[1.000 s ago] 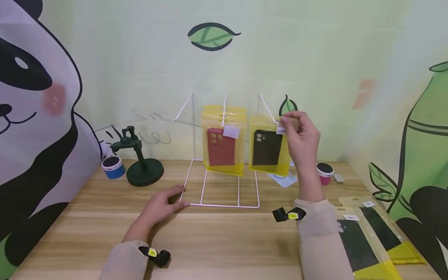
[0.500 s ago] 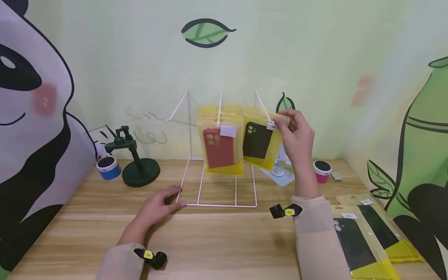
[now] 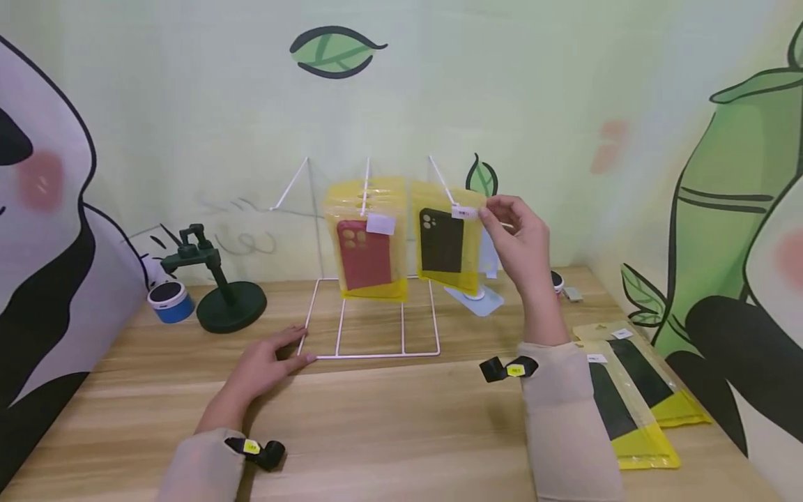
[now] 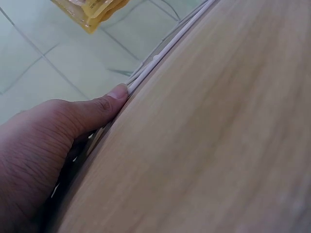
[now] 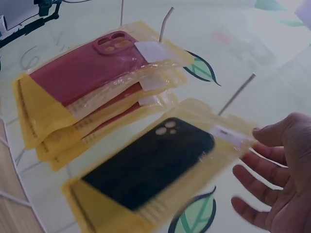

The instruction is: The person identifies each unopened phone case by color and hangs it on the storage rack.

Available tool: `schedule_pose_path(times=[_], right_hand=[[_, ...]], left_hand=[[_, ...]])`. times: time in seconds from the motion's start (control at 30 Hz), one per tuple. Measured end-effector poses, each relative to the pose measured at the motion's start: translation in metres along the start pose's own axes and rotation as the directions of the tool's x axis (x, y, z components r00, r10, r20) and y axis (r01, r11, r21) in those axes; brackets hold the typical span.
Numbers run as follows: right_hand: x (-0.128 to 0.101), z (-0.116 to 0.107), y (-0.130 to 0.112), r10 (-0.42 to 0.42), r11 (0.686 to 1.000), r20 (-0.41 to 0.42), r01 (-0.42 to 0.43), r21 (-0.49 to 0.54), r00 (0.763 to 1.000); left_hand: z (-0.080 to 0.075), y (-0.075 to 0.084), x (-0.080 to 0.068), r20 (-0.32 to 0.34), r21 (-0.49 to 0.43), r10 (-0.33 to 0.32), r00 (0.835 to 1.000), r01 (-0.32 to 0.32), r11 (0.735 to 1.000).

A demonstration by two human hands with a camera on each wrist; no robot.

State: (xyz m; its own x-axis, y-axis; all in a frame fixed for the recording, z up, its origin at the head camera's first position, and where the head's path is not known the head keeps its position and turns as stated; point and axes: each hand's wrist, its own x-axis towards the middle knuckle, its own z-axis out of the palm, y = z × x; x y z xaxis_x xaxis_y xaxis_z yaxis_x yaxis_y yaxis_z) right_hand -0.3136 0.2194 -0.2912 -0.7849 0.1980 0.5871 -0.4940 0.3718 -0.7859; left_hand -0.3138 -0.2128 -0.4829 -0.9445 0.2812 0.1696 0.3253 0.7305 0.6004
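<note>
A bagged black phone case (image 3: 441, 240) hangs by the right arm of a white wire rack (image 3: 376, 356), slightly tilted. My right hand (image 3: 521, 230) pinches the top right edge of its yellow pouch, by the white label. In the right wrist view the hook (image 5: 238, 92) sticks out above that pouch (image 5: 150, 165). Several bagged phone cases, a red one (image 3: 364, 254) in front, hang from the middle arm. The left arm (image 3: 290, 183) of the rack bears nothing. My left hand (image 3: 263, 366) rests on the base's front left corner, thumb (image 4: 114, 97) touching the wire.
Two more bagged dark phone cases (image 3: 633, 397) lie at the table's right. A dark green stand (image 3: 231, 307) and a blue round speaker-like item (image 3: 171, 303) stand at the left. Behind the black case is a pale blue stand (image 3: 477, 300). A painted wall closes the back.
The head view has turned right. The black case's pouch swung to a tilt, then came back nearer to upright, with my right hand still at its edge. My left hand stays on the rack's corner.
</note>
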Motion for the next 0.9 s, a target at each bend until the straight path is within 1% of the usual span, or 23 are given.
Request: schedule_pose_path(times=[0.07,0.17,0.2,0.27,0.37,0.43,0.5,0.53,0.57,0.63,0.67,0.73,0.77,0.8,0.87,0.9], right_hand=[[-0.004,-0.008,0.002,0.017,1.0,0.028,-0.017,-0.008,0.999],[-0.012,-0.024,0.005,0.015,0.996,0.118,-0.005,-0.088,0.993],[-0.015,-0.03,0.007,0.001,0.992,0.157,0.02,-0.129,0.988],[-0.02,-0.045,0.013,-0.037,0.976,0.246,0.088,-0.198,0.969],[-0.031,-0.072,0.026,-0.068,0.947,0.371,0.178,-0.269,0.926],[-0.037,-0.091,0.037,-0.051,0.934,0.449,0.202,-0.296,0.892],[-0.043,-0.11,0.051,0.01,0.919,0.525,0.199,-0.34,0.851],[-0.048,-0.12,0.059,0.057,0.908,0.564,0.192,-0.372,0.824],[-0.052,-0.131,0.067,0.13,0.899,0.599,0.161,-0.407,0.79],[-0.061,-0.15,0.084,0.291,0.859,0.642,0.101,-0.501,0.709],[-0.065,-0.159,0.091,0.367,0.825,0.643,0.084,-0.559,0.672],[-0.071,-0.172,0.103,0.53,0.733,0.607,0.04,-0.679,0.593],[-0.073,-0.177,0.108,0.596,0.689,0.573,0.01,-0.725,0.562],[-0.074,-0.18,0.112,0.636,0.65,0.545,0.001,-0.76,0.547],[-0.073,-0.183,0.114,0.694,0.584,0.49,-0.015,-0.811,0.528],[-0.073,-0.184,0.114,0.716,0.559,0.468,-0.024,-0.829,0.518]], left_hand=[[0.0,-0.001,0.001,0.006,0.001,0.002,1.0,-0.002,1.0],[0.0,-0.002,0.002,0.014,0.011,-0.004,1.0,0.004,1.0],[0.0,-0.002,0.002,0.02,0.013,-0.009,1.0,0.008,1.0],[-0.001,-0.002,0.003,0.035,0.019,-0.014,0.999,0.013,1.0],[0.001,-0.001,0.003,0.052,0.023,-0.019,0.998,0.017,1.0],[0.0,0.0,0.004,0.055,0.025,-0.019,0.998,0.018,1.0],[-0.002,0.0,0.004,0.051,0.031,-0.02,0.998,0.018,0.999],[-0.003,0.0,0.004,0.05,0.033,-0.018,0.999,0.017,0.999],[-0.003,-0.001,0.004,0.049,0.035,-0.017,0.999,0.015,0.999],[-0.002,-0.001,0.004,0.05,0.038,-0.015,0.999,0.014,0.999],[-0.002,0.0,0.003,0.051,0.038,-0.016,0.999,0.014,0.999],[-0.002,0.001,0.002,0.054,0.035,-0.014,0.998,0.013,0.999],[-0.001,0.002,0.002,0.056,0.036,-0.016,0.998,0.014,0.999],[-0.001,0.003,0.002,0.056,0.037,-0.016,0.998,0.014,0.999],[-0.002,0.004,0.001,0.049,0.039,-0.013,0.999,0.011,0.999],[-0.002,0.004,0.001,0.043,0.041,-0.01,0.999,0.009,0.999]])
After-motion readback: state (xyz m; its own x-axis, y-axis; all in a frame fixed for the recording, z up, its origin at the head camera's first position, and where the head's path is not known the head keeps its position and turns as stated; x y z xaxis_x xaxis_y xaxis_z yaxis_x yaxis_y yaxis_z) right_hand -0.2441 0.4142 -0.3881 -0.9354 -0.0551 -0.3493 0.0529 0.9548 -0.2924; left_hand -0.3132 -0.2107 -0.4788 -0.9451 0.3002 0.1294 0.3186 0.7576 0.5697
